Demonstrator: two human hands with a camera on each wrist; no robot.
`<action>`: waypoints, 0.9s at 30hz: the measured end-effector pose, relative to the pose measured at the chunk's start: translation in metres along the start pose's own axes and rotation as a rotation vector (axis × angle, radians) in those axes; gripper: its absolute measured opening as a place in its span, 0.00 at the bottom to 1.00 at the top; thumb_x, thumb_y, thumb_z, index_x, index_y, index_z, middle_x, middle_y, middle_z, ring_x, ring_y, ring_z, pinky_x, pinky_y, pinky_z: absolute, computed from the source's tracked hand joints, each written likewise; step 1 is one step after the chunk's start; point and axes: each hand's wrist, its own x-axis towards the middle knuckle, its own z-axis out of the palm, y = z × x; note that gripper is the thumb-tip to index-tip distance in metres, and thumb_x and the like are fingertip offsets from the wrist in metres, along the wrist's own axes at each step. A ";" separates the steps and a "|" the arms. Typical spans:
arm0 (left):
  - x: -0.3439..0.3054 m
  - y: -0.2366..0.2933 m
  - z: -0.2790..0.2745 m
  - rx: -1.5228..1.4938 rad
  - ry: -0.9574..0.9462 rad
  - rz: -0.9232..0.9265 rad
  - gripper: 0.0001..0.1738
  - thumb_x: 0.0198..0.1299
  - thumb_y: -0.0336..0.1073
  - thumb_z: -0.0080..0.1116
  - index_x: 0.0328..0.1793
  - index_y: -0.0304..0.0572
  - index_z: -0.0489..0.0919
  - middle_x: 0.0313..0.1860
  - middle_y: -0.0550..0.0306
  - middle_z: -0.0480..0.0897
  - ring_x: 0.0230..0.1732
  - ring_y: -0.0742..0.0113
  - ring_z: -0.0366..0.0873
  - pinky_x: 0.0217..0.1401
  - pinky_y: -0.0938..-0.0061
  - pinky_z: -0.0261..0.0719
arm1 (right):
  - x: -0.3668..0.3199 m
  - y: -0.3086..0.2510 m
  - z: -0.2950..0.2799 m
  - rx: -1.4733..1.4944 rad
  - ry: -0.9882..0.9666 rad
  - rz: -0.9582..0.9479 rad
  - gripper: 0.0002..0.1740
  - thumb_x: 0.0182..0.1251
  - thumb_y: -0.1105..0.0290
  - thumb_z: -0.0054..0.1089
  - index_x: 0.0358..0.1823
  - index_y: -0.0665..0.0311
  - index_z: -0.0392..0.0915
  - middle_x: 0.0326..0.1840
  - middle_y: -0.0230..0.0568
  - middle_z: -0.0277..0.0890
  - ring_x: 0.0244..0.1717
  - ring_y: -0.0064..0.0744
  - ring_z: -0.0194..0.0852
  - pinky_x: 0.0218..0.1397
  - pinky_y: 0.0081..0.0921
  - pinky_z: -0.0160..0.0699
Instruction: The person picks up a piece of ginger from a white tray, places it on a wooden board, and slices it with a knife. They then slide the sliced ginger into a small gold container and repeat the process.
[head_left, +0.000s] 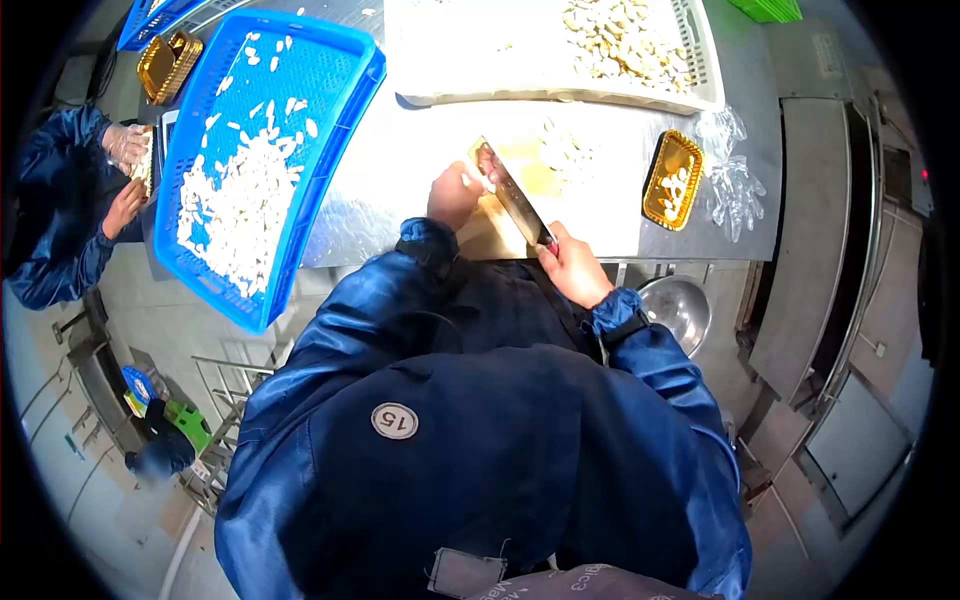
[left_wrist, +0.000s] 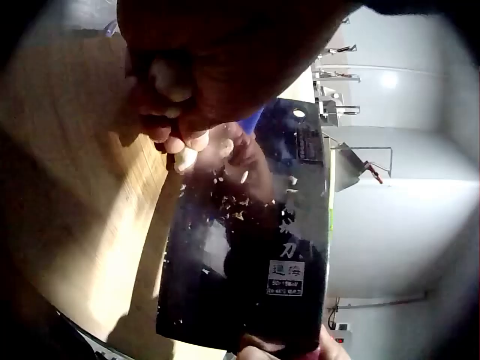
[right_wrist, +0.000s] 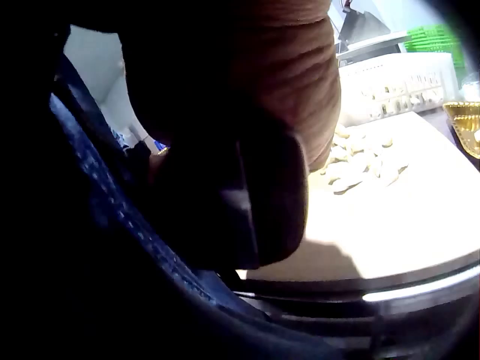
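Note:
A wide dark cleaver (head_left: 518,200) is held by its handle in my right hand (head_left: 577,268), its blade slanting up over the wooden board (head_left: 488,238). In the left wrist view the blade (left_wrist: 247,262) carries small pale crumbs. My left hand (head_left: 455,195) is just left of the blade; its fingertips pinch a small whitish clove (left_wrist: 185,159) by the blade's edge. More pale cloves (head_left: 565,152) lie loose on the board, right of the cleaver. In the right wrist view my right hand (right_wrist: 292,82) fills the middle, its fingers hidden, with cloves (right_wrist: 360,161) beyond.
A white crate (head_left: 560,95) with many unsorted pieces stands behind the board. At the left is a blue basket (head_left: 350,110) of white cloves. A gold tray (head_left: 655,195) and clear plastic gloves (head_left: 735,190) lie at the right. Another person (head_left: 60,210) works at the far left.

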 end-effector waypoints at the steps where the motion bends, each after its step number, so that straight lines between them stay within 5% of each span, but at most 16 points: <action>1: 0.001 -0.004 0.002 0.020 -0.012 0.000 0.10 0.60 0.33 0.67 0.37 0.39 0.76 0.19 0.56 0.80 0.18 0.71 0.77 0.21 0.73 0.73 | 0.004 0.006 0.007 -0.008 0.026 -0.001 0.15 0.71 0.64 0.57 0.52 0.65 0.70 0.30 0.64 0.79 0.37 0.69 0.80 0.41 0.51 0.78; 3: 0.005 -0.009 0.003 0.058 -0.036 0.007 0.09 0.61 0.34 0.66 0.38 0.40 0.76 0.19 0.57 0.79 0.17 0.71 0.76 0.20 0.73 0.73 | 0.011 0.017 0.024 -0.026 0.085 -0.005 0.15 0.71 0.65 0.57 0.53 0.65 0.69 0.30 0.64 0.79 0.37 0.68 0.80 0.40 0.50 0.78; 10: -0.014 0.020 -0.041 -0.509 -0.270 -0.448 0.17 0.65 0.35 0.59 0.57 0.44 0.69 0.31 0.58 0.78 0.26 0.73 0.71 0.24 0.78 0.68 | -0.002 0.009 0.018 0.187 0.178 -0.025 0.14 0.70 0.63 0.60 0.49 0.65 0.74 0.29 0.53 0.80 0.34 0.57 0.83 0.40 0.43 0.78; 13: -0.023 0.017 -0.045 -0.439 -0.189 -0.432 0.15 0.68 0.37 0.56 0.57 0.43 0.70 0.31 0.57 0.81 0.25 0.72 0.73 0.23 0.77 0.69 | -0.002 0.004 0.022 0.103 0.019 0.008 0.14 0.69 0.63 0.60 0.49 0.64 0.74 0.32 0.58 0.80 0.37 0.60 0.82 0.44 0.43 0.78; 16: -0.019 0.023 -0.039 -0.124 -0.267 -0.237 0.13 0.69 0.39 0.55 0.53 0.42 0.70 0.28 0.57 0.82 0.24 0.73 0.75 0.24 0.76 0.72 | 0.002 0.017 0.029 0.143 0.128 0.038 0.16 0.69 0.63 0.61 0.50 0.65 0.74 0.31 0.57 0.79 0.35 0.59 0.82 0.42 0.42 0.78; 19: -0.007 0.017 -0.010 0.161 -0.197 -0.028 0.18 0.68 0.44 0.60 0.51 0.37 0.70 0.27 0.49 0.83 0.30 0.58 0.84 0.37 0.66 0.81 | 0.000 0.013 0.011 0.106 0.207 0.084 0.17 0.70 0.63 0.61 0.51 0.68 0.74 0.28 0.55 0.79 0.31 0.55 0.82 0.36 0.40 0.77; 20: -0.008 0.017 0.001 0.354 -0.013 0.142 0.20 0.66 0.44 0.61 0.51 0.35 0.70 0.32 0.43 0.85 0.37 0.45 0.86 0.46 0.60 0.82 | -0.001 0.011 0.007 0.112 0.205 0.084 0.17 0.70 0.63 0.62 0.51 0.67 0.74 0.28 0.55 0.79 0.31 0.55 0.82 0.36 0.41 0.77; 27: -0.003 0.007 0.002 0.150 -0.047 0.050 0.14 0.66 0.38 0.56 0.49 0.33 0.72 0.35 0.41 0.85 0.40 0.46 0.87 0.45 0.59 0.82 | 0.000 0.011 0.019 0.105 0.182 0.043 0.17 0.69 0.62 0.61 0.51 0.65 0.74 0.28 0.57 0.79 0.34 0.59 0.81 0.39 0.44 0.78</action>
